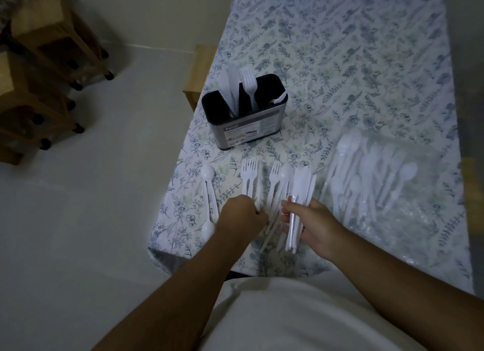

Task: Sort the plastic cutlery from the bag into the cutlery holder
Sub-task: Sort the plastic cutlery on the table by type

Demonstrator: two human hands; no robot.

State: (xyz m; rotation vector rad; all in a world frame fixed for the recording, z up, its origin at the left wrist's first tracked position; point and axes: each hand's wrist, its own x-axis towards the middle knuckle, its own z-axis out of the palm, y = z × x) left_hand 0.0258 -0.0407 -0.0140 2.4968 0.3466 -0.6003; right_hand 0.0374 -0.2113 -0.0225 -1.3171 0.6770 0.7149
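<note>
Dim room, pale floor at 9 o'clock, wooden stools (39, 70) stacked at 10 o'clock. Desk (353, 62) covered with a leaf-print cloth.

Cutlery holder (245, 112) stands upright at 12 o'clock from the hands, near the desk's left edge. Compartments are partly filled: knives in the left one, forks in the middle one, one white piece showing in the right one, kind unclear.

Clear bag (387, 178) lies flat at 2 o'clock and has a mixed heap of cutlery on or in it; which, I cannot tell.

Loose pieces are laid out in rows between bag and body, handles toward the person: spoons (209, 188) at 10 o'clock, forks (248, 178) at 11 o'clock, a mixed fork-and-spoon cluster beside them. Likely grouped by kind so each batch goes to its compartment in one move.

Right hand (311, 225): grip closed around a bundle of knives (301, 188), fingers wrapped over the handles, blades pointing away. Squared up, probably for a single drop.

Left hand (243, 217): grip curled tight, fingertips at the fork handles; pinching or merely touching, not resolvable.
</note>
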